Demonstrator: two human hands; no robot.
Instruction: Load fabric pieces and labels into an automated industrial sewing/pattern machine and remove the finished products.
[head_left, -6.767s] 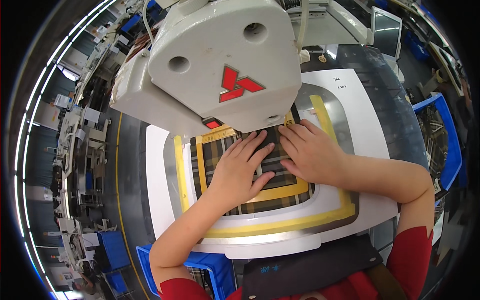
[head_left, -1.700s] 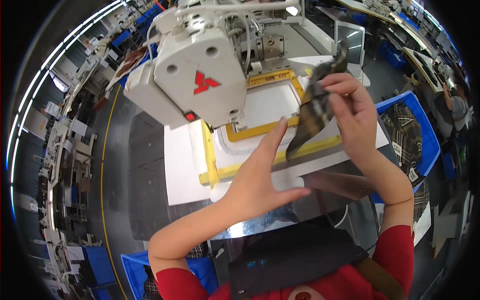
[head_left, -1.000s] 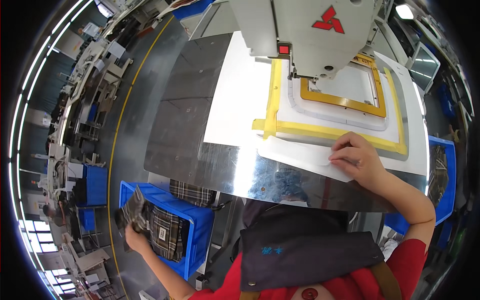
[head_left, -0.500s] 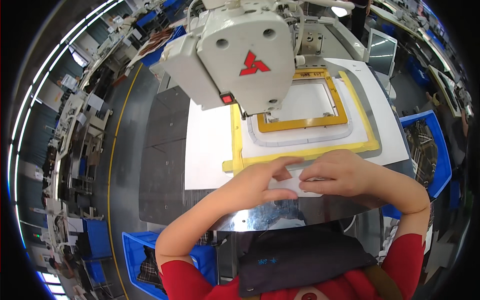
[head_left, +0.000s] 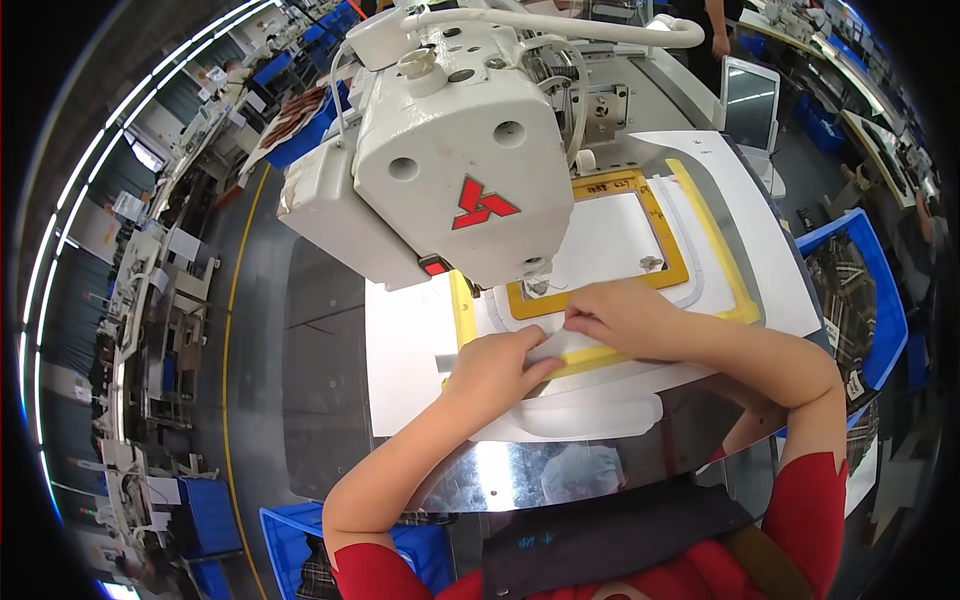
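Observation:
My left hand (head_left: 500, 370) is closed, thumb and fingertips pinching a pale strip (head_left: 548, 342) that lies across the front of the white template (head_left: 600, 380) with yellow tape (head_left: 740, 290). Just right of it, my right hand (head_left: 615, 320) has its fingers curled onto the same strip, near the front bar of a yellow rectangular frame (head_left: 665, 230). Inside that frame is a white surface with no fabric on it. The white machine head (head_left: 440, 170) overhangs the frame's left part and hides some of it. Part of the strip is hidden by my hands.
Blue bins with plaid fabric stand at the right (head_left: 885, 320) and lower left (head_left: 285, 525). The dark metal table (head_left: 325, 400) extends leftward under the paper. A monitor (head_left: 750, 105) stands at back right, and another person (head_left: 715, 30) is behind the machine.
Earlier plaid fabric lay in the frame, then was lifted out and carried to the left bin. Since half a second ago both hands have moved forward from the table's front edge onto the template.

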